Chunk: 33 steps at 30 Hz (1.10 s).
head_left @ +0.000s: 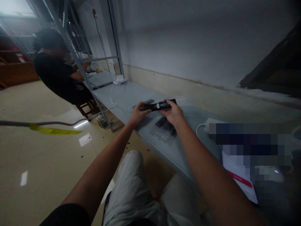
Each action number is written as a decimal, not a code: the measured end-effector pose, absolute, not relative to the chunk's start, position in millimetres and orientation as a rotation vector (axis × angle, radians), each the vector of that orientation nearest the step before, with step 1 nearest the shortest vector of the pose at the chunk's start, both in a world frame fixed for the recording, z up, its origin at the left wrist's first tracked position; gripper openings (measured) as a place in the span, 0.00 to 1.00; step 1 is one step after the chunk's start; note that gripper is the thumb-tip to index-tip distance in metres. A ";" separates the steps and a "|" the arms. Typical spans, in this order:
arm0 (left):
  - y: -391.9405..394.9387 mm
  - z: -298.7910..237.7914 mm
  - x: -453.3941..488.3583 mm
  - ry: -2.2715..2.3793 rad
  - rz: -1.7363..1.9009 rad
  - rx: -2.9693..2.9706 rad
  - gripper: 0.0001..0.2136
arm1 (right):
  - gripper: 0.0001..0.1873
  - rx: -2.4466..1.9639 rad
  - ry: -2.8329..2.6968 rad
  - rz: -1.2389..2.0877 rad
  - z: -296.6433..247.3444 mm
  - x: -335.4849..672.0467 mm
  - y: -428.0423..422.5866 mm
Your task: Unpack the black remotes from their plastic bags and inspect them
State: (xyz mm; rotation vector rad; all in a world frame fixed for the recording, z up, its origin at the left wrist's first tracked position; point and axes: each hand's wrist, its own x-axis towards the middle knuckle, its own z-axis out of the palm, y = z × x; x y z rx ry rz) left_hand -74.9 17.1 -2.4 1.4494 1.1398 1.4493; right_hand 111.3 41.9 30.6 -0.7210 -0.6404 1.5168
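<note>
Between my two hands is a long, flat black object (157,106) with a small white label on it; its exact kind cannot be made out. My left hand (139,113) pinches its left end, thumb along the near side. At the other end, my right hand (173,113) has its thumb on top and fingers underneath. The object is held above the grey tabletop (138,91). Below my right hand lies a clear plastic bag (164,130) with dark pieces in or under it. More clear plastic wrapping (185,101) lies behind my right hand.
A white power strip (119,80) with a cable stands at the table's far end. Grey metal frame posts (70,47) rise there, and a seated person (58,72) is beyond them. At right are a white cable (199,127) and a white-and-red sheet (237,177). A bottle (102,121) stands on the floor.
</note>
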 end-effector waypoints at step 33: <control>29.9 -12.8 -88.7 1.107 1.442 1.298 0.19 | 0.03 -0.605 -0.702 1.573 25.2 114.8 43.5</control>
